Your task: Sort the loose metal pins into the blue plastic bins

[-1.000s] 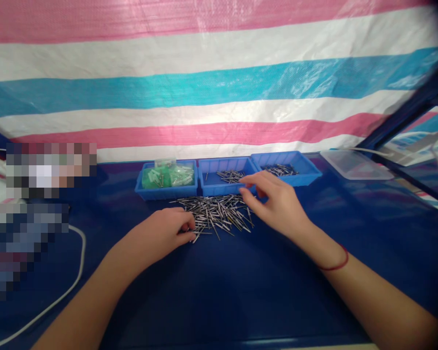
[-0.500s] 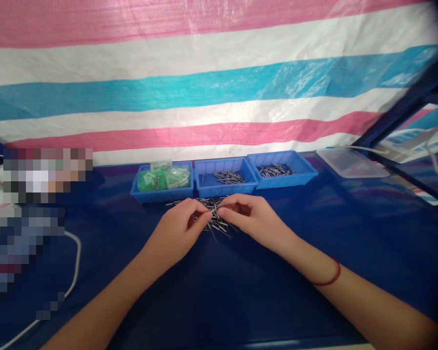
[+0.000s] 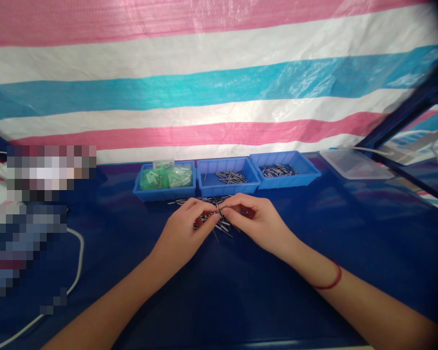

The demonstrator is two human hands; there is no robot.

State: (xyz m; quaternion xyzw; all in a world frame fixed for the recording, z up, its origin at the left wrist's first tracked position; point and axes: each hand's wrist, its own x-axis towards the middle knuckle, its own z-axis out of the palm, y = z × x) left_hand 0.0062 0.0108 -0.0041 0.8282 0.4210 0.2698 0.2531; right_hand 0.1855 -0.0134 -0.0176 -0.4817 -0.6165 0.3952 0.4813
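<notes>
Over the blue tabletop, the left hand and right hand meet, fingertips drawn narrow; whether either grips a rod cannot be determined. Thin metal rods lie piled beneath. Beyond, three bins abut: left bin containing green and clear bags, middle bin and right bin containing rods. Striped sheeting hangs behind.
</notes>
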